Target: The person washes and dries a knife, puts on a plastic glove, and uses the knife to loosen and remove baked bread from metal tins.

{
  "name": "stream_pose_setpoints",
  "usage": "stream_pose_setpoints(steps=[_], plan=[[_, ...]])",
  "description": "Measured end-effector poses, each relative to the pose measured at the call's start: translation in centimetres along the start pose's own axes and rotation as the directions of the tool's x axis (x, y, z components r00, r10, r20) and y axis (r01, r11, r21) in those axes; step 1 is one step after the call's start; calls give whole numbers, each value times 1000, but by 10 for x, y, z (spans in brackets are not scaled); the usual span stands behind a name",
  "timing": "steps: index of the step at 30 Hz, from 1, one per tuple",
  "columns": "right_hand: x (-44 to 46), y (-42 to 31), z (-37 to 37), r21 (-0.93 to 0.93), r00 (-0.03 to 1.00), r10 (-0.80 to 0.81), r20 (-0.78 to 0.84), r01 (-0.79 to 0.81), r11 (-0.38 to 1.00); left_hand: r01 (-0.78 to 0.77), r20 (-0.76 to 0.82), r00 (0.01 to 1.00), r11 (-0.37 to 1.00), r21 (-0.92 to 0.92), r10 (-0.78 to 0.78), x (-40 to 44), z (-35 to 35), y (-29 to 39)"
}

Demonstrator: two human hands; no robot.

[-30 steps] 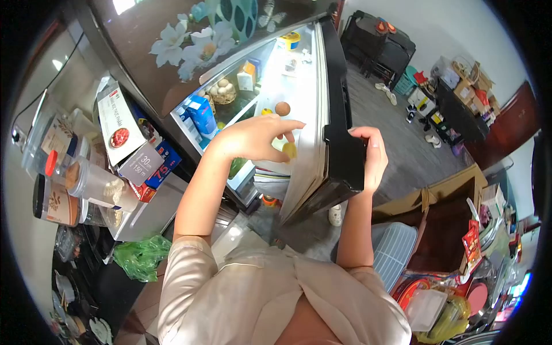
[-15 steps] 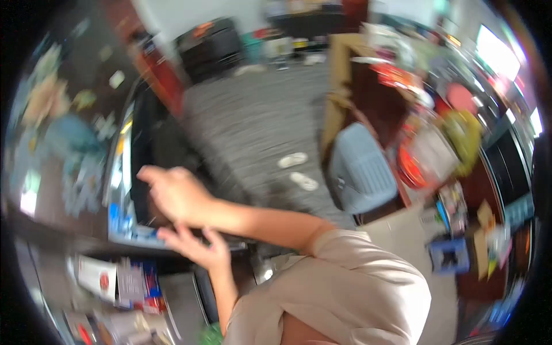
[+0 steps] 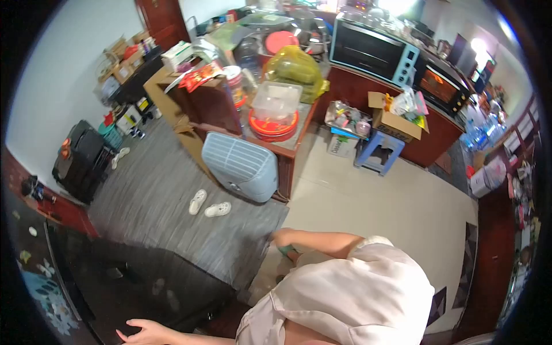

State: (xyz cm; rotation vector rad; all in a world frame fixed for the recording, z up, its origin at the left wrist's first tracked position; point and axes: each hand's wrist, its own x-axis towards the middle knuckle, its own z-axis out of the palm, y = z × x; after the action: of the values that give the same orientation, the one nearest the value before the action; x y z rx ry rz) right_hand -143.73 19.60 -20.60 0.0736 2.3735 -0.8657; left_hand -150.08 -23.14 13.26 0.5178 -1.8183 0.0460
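My left hand (image 3: pixel 145 333) reaches out at the bottom left with its fingers apart and nothing in it. It is close to a large glossy black panel (image 3: pixel 144 282), which looks like a television screen. My right hand (image 3: pixel 282 236) hangs low in front of my body, above the line where grey floor meets pale tile. Its fingers are smeared and partly turned away, so I cannot make out whether it holds anything. Just below it a small dark green patch (image 3: pixel 286 250) shows, its kind unclear. White clogs (image 3: pixel 218 210) lie on the grey floor beyond.
A blue-grey slatted appliance (image 3: pixel 240 164) leans against a cluttered counter with a red round tin (image 3: pixel 273 127) and a yellow bag (image 3: pixel 296 72). To the right are a blue stool (image 3: pixel 379 150), a cardboard box (image 3: pixel 397 123) and an oven (image 3: pixel 368 52). Black suitcases (image 3: pixel 80 164) stand at left.
My view has swung to the right, bringing the counter and ovens to the middle. My hands, close together before, are now apart; the right has drawn back towards my body.
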Motion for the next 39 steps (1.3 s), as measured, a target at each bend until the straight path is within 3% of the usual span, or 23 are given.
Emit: stream_pose_setpoints(steps=[1,2,4,6,8,9,12,14,15,16,18,20,23,24,25,28,29,30,31,32,34,36,39], plan=[[-64,16,-23,-61,969,247,26,-245,968,-3,-44,999,999,32,4,-2,1,4],[-97,68,-5,-88,928,355,-114,-365,927,2,-68,998,1000,7,-2,0,-6,15],[-158,160,41,325,569,808,-152,-743,585,53,-81,995,998,38,-50,-7,-4,24],[-214,217,71,339,530,848,9,-799,497,92,-107,989,990,-103,-103,-19,2,48],[-247,243,79,629,351,871,343,-775,65,-49,-181,983,994,-97,31,-37,-13,113],[-254,255,80,690,327,853,407,-721,-53,-215,-185,967,947,-236,174,-47,-11,145],[-256,305,78,837,365,862,352,-534,-116,-108,60,977,712,-694,207,-107,-43,283],[-232,360,88,760,461,887,-33,-564,322,316,405,908,461,-829,107,-150,-67,365],[-222,385,79,657,450,848,-280,-555,511,421,464,881,291,-859,94,-166,-79,409],[-218,388,68,555,327,745,-582,-510,657,508,535,842,233,-829,66,-171,-118,461],[-268,388,-19,403,638,722,-267,-606,685,620,603,770,-24,-784,210,-191,-149,537],[-275,461,-37,492,556,613,-561,-371,787,508,459,859,-258,-822,227,-207,-185,618],[-303,522,-80,747,433,765,-476,-259,612,547,427,811,-258,-796,400,-232,-234,692],[-299,564,-73,836,300,842,-449,-192,514,492,327,826,-304,-816,459,-249,-226,716],[-301,592,-64,906,167,905,-390,-106,410,602,386,732,-269,-752,561,-258,-238,734],[-321,610,-58,957,125,949,-290,13,291,630,369,643,-190,-753,671,-270,-268,797],[-325,611,-66,959,116,952,-283,16,283,577,378,581,-37,-816,721,-270,-276,820],[-336,595,-83,998,243,968,-58,-12,62,498,396,516,110,-860,759,-272,-279,844],[-341,588,-98,986,358,918,168,-67,-155,502,392,513,104,-859,764,-277,-280,870],[-346,584,-124,986,351,921,168,-61,-157,463,285,574,-17,-886,768,-282,-280,900],[-346,586,-182,942,572,790,223,-335,-23,362,126,655,-162,-918,745,-290,-277,962],[-339,608,-256,945,715,683,147,-306,118,321,83,645,-170,-932,760,-287,-272,1035],[-349,595,-431,861,802,595,-60,-260,437,237,7,653,-197,-951,757,-283,-254,1165]])
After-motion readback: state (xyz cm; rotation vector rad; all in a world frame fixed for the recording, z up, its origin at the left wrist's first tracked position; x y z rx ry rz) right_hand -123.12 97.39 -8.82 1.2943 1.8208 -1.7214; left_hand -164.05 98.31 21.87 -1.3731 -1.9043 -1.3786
